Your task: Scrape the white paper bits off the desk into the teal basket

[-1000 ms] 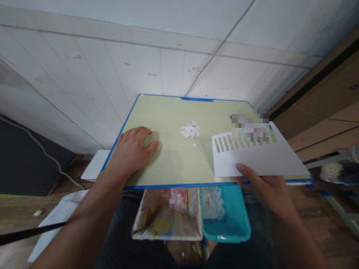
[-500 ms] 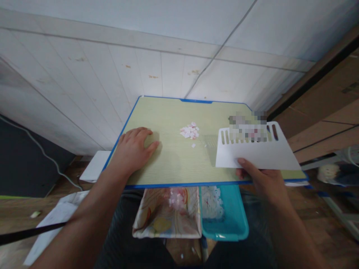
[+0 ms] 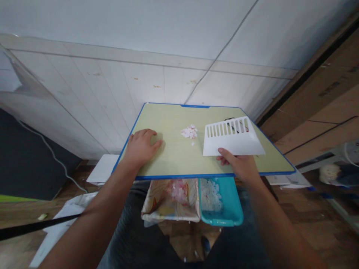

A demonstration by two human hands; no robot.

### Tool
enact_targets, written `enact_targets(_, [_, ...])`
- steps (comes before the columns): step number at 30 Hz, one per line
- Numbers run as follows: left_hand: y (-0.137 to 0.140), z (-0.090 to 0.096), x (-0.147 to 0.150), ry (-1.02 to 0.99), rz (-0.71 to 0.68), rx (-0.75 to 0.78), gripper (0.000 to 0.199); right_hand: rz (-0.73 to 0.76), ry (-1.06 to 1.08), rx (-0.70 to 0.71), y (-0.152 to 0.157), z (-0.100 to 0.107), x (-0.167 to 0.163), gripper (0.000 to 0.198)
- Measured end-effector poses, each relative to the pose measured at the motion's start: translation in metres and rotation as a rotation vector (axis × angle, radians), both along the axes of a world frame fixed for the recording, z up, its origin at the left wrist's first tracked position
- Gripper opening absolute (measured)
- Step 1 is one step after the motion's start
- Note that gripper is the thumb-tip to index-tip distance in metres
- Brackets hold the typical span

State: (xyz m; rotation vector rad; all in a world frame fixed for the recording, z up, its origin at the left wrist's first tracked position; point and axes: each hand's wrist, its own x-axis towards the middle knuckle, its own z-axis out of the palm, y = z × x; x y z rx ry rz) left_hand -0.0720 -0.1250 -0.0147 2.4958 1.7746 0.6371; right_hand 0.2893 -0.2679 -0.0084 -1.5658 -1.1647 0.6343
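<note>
My right hand (image 3: 238, 162) grips a white slotted sheet (image 3: 230, 145) by its near edge, thumb on top and fingers underneath. A row of long slots runs along the sheet's far side, and it is held tilted above the right part of the folding table (image 3: 171, 162). Left of the sheet, apart from it, lies a small heap of pinkish-white flat pieces (image 3: 190, 131), with a single loose piece just in front. My left hand (image 3: 143, 146) rests on the tabletop near its left edge, fingers and thumb apart, holding nothing.
Below the table's front edge are a cloth-lined basket (image 3: 155, 215) with pinkish bits and a teal basket (image 3: 224, 221) with white pieces. Behind the sheet a thin dark object is partly hidden. The wall (image 3: 117, 82) stands beyond the table; cardboard boxes (image 3: 325, 101) are at right.
My right hand has brought the slotted sheet leftward, nearer the heap. My left hand stays at about the same place on the table. The view has shifted slightly.
</note>
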Motion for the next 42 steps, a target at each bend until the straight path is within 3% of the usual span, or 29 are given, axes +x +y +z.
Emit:
enact_targets(7, [-0.008, 0.011, 0.011, 0.030, 0.039, -0.026, 0.047, 0.000, 0.066, 0.014, -0.003, -0.002, -0.017, 0.057])
enact_targets(13, [-0.012, 0.016, 0.018, 0.016, 0.079, -0.023, 0.045, 0.069, 0.088, 0.018, -0.010, -0.006, -0.052, 0.041])
enact_targets(18, [-0.015, 0.021, 0.018, 0.016, 0.076, -0.051, 0.046, 0.117, 0.105, 0.018, -0.013, -0.005, -0.063, 0.039])
enact_targets(23, [-0.016, 0.022, 0.018, 0.024, 0.083, -0.057, 0.047, 0.087, 0.138, 0.011, -0.012, -0.005, -0.063, 0.039])
enact_targets(36, [-0.021, 0.025, 0.020, 0.077, 0.095, -0.026, 0.045, 0.247, 0.148, 0.027, -0.022, 0.000, -0.060, 0.047])
enact_targets(39, [-0.010, 0.031, 0.018, 0.094, 0.129, -0.036, 0.039, 0.167, 0.200, 0.044, -0.012, 0.005, -0.045, 0.051])
enact_targets(42, [0.019, 0.043, 0.021, 0.111, 0.175, -0.120, 0.038, 0.041, 0.179, 0.081, 0.012, 0.010, -0.022, 0.055])
